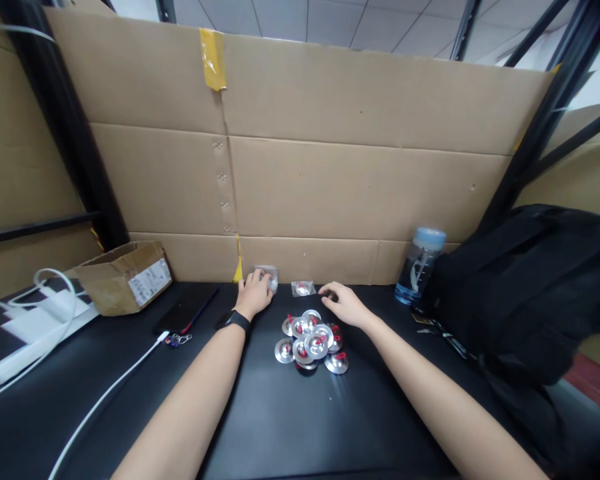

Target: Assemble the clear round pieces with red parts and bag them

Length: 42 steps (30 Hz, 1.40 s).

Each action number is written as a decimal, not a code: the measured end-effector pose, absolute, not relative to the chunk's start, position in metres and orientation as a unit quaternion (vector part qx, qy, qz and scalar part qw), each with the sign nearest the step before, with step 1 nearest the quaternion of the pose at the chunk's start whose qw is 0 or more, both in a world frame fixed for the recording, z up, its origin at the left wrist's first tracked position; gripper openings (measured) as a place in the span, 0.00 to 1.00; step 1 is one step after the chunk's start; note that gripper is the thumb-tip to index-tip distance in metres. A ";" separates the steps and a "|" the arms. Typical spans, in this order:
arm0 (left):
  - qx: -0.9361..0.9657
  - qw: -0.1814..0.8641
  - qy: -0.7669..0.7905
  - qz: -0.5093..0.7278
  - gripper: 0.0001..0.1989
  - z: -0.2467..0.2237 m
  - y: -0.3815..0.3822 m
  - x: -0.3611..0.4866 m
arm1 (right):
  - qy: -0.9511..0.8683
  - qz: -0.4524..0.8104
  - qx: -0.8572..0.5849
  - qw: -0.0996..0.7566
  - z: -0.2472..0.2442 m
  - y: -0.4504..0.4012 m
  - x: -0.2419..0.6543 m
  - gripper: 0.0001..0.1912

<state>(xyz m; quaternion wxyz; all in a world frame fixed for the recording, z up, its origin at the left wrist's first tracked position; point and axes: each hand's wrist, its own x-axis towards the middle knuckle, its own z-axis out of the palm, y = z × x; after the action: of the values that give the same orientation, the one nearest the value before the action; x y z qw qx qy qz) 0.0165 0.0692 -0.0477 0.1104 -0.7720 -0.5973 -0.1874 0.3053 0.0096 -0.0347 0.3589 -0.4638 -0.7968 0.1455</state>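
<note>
A pile of small silver metal discs with red loops (316,341) lies on the black table (280,427). Behind the pile, a clear plastic packet with a silver and red item inside (303,289) lies flat. My left hand (254,293), with a dark band at the wrist, rests on another clear packet (270,275) near the cardboard wall; its fingers cover part of it. To the right of the flat packet is my right hand (344,303), fingers apart and slightly curled, with nothing in it.
On the left are an open cardboard box (110,283), a dark phone (185,313), a white cable (105,393) and a power strip (40,340). A water bottle (417,270) and a black backpack (510,293) stand on the right. Cardboard (330,187) closes the back.
</note>
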 end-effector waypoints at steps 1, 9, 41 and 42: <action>-0.771 0.109 -0.597 -0.193 0.20 -0.047 0.069 0.017 | -0.809 0.131 -0.462 0.338 -0.037 0.018 0.304 0.13; -0.761 0.098 -0.600 -0.228 0.29 -0.044 0.063 0.017 | -0.853 0.069 -0.471 0.211 -0.050 0.051 0.282 0.28; -0.789 0.074 -0.503 -0.346 0.12 0.008 -0.012 0.037 | -0.719 -0.009 -0.654 0.234 -0.033 -0.001 0.341 0.12; -0.790 0.057 -0.502 -0.347 0.12 0.007 -0.016 0.041 | -0.713 0.000 -0.653 0.256 -0.034 0.001 0.342 0.12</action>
<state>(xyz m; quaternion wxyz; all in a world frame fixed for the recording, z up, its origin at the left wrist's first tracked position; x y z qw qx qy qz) 0.0413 -0.0165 0.0068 0.0573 -0.7899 -0.5021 -0.3474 0.3417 0.0011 -0.0338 0.2565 -0.6527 -0.7129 -0.0005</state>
